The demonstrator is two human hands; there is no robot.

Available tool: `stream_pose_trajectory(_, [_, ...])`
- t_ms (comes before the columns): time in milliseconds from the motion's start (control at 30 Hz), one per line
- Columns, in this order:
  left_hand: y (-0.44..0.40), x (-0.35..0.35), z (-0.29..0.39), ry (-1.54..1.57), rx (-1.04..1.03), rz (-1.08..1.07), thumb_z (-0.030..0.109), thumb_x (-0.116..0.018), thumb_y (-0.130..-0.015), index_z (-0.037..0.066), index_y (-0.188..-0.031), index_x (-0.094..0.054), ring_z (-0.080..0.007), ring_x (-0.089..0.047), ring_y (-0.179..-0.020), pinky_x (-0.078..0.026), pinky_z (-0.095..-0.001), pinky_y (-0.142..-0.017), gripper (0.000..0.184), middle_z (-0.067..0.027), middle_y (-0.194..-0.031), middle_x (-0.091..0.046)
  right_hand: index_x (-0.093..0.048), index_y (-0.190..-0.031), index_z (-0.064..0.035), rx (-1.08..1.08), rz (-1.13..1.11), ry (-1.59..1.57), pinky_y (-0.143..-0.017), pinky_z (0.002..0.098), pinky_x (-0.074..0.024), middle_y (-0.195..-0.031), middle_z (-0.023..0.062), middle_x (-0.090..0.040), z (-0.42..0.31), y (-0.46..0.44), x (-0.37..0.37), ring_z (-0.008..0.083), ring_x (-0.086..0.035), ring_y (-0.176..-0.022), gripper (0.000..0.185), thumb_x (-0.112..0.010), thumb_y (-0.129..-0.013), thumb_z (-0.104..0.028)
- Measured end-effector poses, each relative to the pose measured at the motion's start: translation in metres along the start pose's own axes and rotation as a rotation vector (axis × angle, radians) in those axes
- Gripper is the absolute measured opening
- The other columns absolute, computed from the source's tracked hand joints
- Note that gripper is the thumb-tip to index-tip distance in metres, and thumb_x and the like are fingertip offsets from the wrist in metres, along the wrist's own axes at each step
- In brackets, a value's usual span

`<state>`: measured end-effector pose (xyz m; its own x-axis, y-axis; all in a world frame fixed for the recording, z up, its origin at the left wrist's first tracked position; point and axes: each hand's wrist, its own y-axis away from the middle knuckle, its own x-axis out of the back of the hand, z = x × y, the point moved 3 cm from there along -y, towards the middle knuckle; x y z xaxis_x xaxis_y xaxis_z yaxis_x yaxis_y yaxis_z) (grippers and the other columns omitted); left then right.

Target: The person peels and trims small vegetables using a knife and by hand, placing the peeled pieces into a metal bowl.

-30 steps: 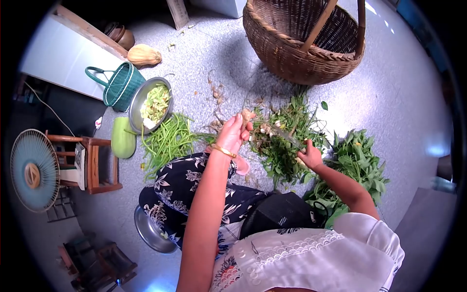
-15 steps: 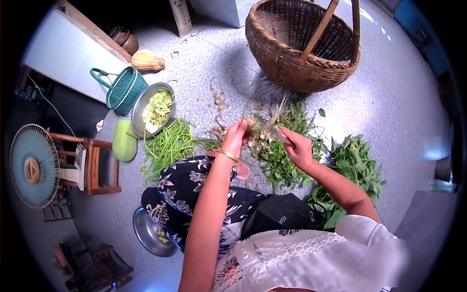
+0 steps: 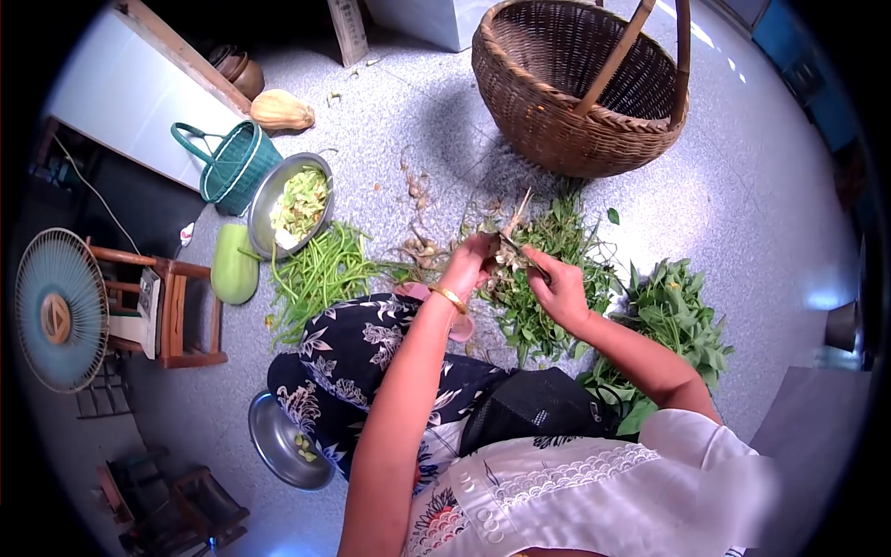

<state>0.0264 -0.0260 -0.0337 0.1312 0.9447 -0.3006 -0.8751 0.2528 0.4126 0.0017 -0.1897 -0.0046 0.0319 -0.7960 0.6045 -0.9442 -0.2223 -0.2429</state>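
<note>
My left hand (image 3: 471, 265), with a gold bangle at the wrist, is closed around what looks like a garlic bulb, mostly hidden by the fingers. My right hand (image 3: 560, 292) grips a knife (image 3: 531, 262), its blade slanting toward the left fingers and seeming to touch what they hold. A pale dry stalk (image 3: 519, 212) sticks up just beyond the blade; whether it belongs to the held bulb I cannot tell. Beneath both hands lies a heap of leafy greens (image 3: 534, 311) with whitish peelings on it. More garlic bulbs (image 3: 422, 251) with dry stems lie left of my hands.
A large wicker basket (image 3: 566, 139) stands ahead. To the left are green beans (image 3: 325, 274), a metal bowl (image 3: 264, 218) of cut vegetables, a green basket (image 3: 237, 172), a pale green gourd (image 3: 235, 265), a squash (image 3: 282, 110) and a fan (image 3: 60, 311). Broad-leaved greens (image 3: 677, 311) lie right.
My left hand has moved slightly right and down, and my right hand slightly left and down, bringing them closer. The knife blade has turned and now shows edge-on.
</note>
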Motion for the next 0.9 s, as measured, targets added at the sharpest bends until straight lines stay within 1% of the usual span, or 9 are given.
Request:
stream_pose_trajectory(167, [-0.015, 0.009, -0.013, 0.133, -0.11, 0.217, 0.034, -0.037, -0.09, 0.008, -0.083, -0.049, -0.0059, -0.031, -0.038, -0.024, -0.0208, -0.035, 0.029, 0.0023, -0.055, -0.043, -0.056, -0.105, -0.0089, 0.09, -0.149, 0.044, -0.057, 0.033, -0.0465, -0.074, 0.0153, -0.059, -0.005, 0.004, 0.003, 0.0279, -0.059, -0.062, 0.037, -0.054, -0.068, -0.005])
stream_pose_trajectory(267, [-0.001, 0.006, 0.001, 0.077, 0.073, 0.168, 0.034, -0.036, -0.09, 0.008, -0.084, -0.05, -0.0066, -0.034, -0.041, -0.026, -0.0202, -0.036, 0.029, 0.0014, -0.058, -0.045, -0.056, -0.105, -0.0085, 0.179, 0.059, -0.005, -0.054, 0.0309, -0.0457, -0.068, 0.0146, -0.058, -0.008, 0.004, 0.006, 0.0263, -0.057, -0.056, 0.036, -0.053, -0.069, -0.006])
stream_pose_trajectory(333, [0.003, 0.006, 0.002, 0.068, 0.077, 0.109, 0.034, -0.037, -0.09, 0.009, -0.084, -0.051, -0.0066, -0.038, -0.046, -0.028, -0.02, -0.037, 0.03, 0.0009, -0.063, -0.047, -0.058, -0.1, -0.0071, -0.147, -0.125, -0.095, -0.049, 0.028, -0.044, -0.06, 0.0097, -0.056, 0.0, 0.0, 0.005, 0.019, -0.053, -0.047, 0.029, -0.053, -0.071, -0.007])
stream_pose_trajectory(367, [0.004, 0.005, 0.002, 0.092, 0.058, 0.116, 0.035, -0.036, -0.09, 0.009, -0.085, -0.051, -0.0067, -0.04, -0.048, -0.03, -0.0196, -0.038, 0.031, 0.0004, -0.064, -0.049, -0.058, -0.083, -0.0015, -0.306, -0.195, -0.447, -0.042, 0.0253, -0.0388, -0.052, 0.0048, -0.048, 0.006, 0.001, 0.0, 0.0122, -0.044, -0.041, 0.012, -0.052, -0.076, -0.01])
stream_pose_trajectory(467, [-0.001, 0.011, -0.002, 0.187, 0.038, 0.138, 0.036, -0.034, -0.09, 0.008, -0.097, -0.052, -0.0096, -0.053, -0.065, -0.042, -0.0226, -0.052, 0.034, -0.0034, -0.082, -0.057, -0.052, -0.067, -0.0013, -0.545, -0.469, -1.029, -0.039, 0.0236, -0.0334, -0.049, 0.0011, -0.041, 0.006, 0.003, -0.004, 0.0093, -0.039, -0.039, 0.017, -0.052, -0.08, -0.013])
stream_pose_trajectory(567, [0.006, 0.0, 0.007, 0.627, 0.111, -0.228, 0.036, -0.033, -0.09, 0.008, -0.109, -0.046, -0.0183, -0.054, -0.093, -0.046, -0.0332, -0.075, 0.036, -0.0083, -0.103, -0.055, -0.045, -0.063, -0.0059, -0.696, -0.528, -1.141, -0.038, 0.0226, -0.0312, -0.048, 0.0, -0.039, 0.001, 0.005, -0.002, 0.0089, -0.036, -0.038, 0.021, -0.052, -0.081, -0.015])
stream_pose_trajectory(700, [0.001, 0.006, 0.0, 0.707, 0.065, -0.149, 0.037, -0.032, -0.09, 0.008, -0.109, -0.047, -0.0191, -0.053, -0.094, -0.046, -0.0335, -0.076, 0.038, -0.0093, -0.105, -0.054, -0.043, -0.064, -0.0078, -0.784, -0.585, -1.21, -0.038, 0.0221, -0.0313, -0.048, -0.0005, -0.039, 0.004, 0.009, -0.003, 0.0087, -0.036, -0.038, 0.02, -0.053, -0.08, -0.015])
stream_pose_trajectory(800, [-0.01, 0.02, -0.01, 0.582, -0.026, -0.189, 0.038, -0.033, -0.09, 0.008, -0.109, -0.047, -0.0201, -0.052, -0.097, -0.043, -0.0339, -0.081, 0.038, -0.0094, -0.105, -0.054, -0.043, -0.063, -0.0079, -0.756, -0.595, -1.273, -0.038, 0.022, -0.0315, -0.048, -0.0009, -0.038, 0.007, 0.012, -0.003, 0.0084, -0.035, -0.038, 0.021, -0.053, -0.08, -0.015])
stream_pose_trajectory(900, [0.0, 0.011, 0.0, -0.405, 0.06, 0.231, 0.036, -0.032, -0.091, 0.006, -0.107, -0.048, -0.0149, -0.052, -0.093, -0.04, -0.0305, -0.077, 0.037, -0.0044, -0.102, -0.055, -0.049, -0.067, -0.0049, -0.581, -0.458, -1.07, -0.039, 0.0221, -0.031, -0.049, -0.0012, -0.04, 0.02, 0.012, -0.002, 0.0086, -0.038, -0.039, 0.017, -0.052, -0.081, -0.014])
